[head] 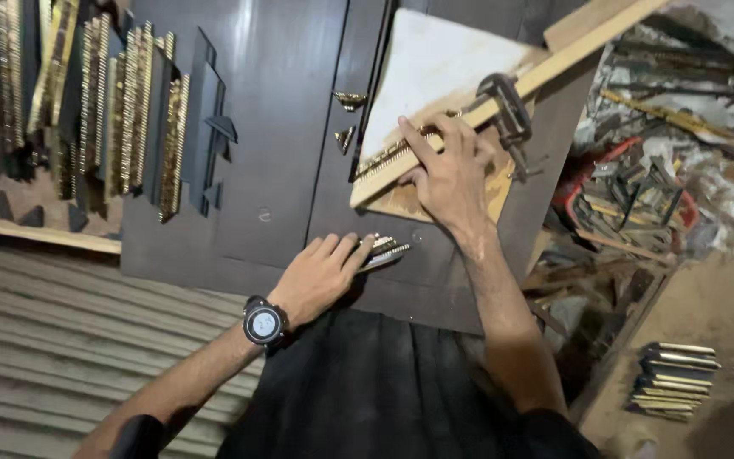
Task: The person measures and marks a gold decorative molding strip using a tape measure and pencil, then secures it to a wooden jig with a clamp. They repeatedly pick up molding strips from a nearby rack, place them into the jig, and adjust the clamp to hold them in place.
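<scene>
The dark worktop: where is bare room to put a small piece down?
The dark worktop is bare between the upright gilt moulding strips on the left and the pale board. It is crowded near the left hand on short gold pieces, and near the right hand by the metal clamp.

Dark round wristwatch [263, 323], black clothing

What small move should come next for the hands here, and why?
Probably lift the left hand with the short gilded moulding piece it rests on and carry it toward the strip that the right hand pins against the clamped wooden rail; the two lie apart.
</scene>
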